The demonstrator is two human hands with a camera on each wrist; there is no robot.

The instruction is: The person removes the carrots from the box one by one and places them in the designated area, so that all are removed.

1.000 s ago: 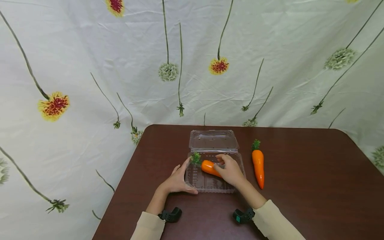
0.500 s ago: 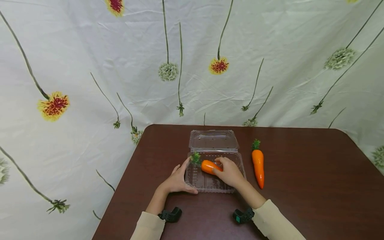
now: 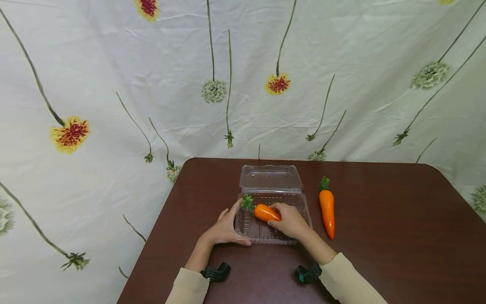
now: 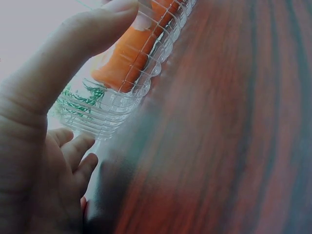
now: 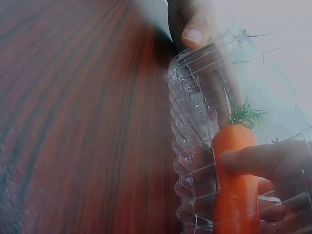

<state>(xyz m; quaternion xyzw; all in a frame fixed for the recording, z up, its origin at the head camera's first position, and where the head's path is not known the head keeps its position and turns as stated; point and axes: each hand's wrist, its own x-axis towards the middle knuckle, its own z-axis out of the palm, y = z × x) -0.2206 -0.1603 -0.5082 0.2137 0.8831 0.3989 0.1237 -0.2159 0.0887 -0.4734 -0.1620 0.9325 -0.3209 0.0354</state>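
Note:
In the head view, an orange toy carrot with a green leafy top lies slantwise in the base of an opened clear plastic container. My right hand holds its narrow end, hiding the tip. Thumb and fingers are on opposite sides of the carrot in the right wrist view. My left hand rests against the container's left side, fingers fairly straight along that wall and thumb at the front corner. Through the plastic, the left wrist view shows the carrot.
A second toy carrot lies on the dark brown table, right of the container. The hinged lid is folded back toward the far edge. Flower-printed cloth hangs behind the table. Each wrist wears a black band.
My right thumb and fingers have come in around the carrot's narrow end. The carrot has shifted very slightly. The left hand and the container stay in place.

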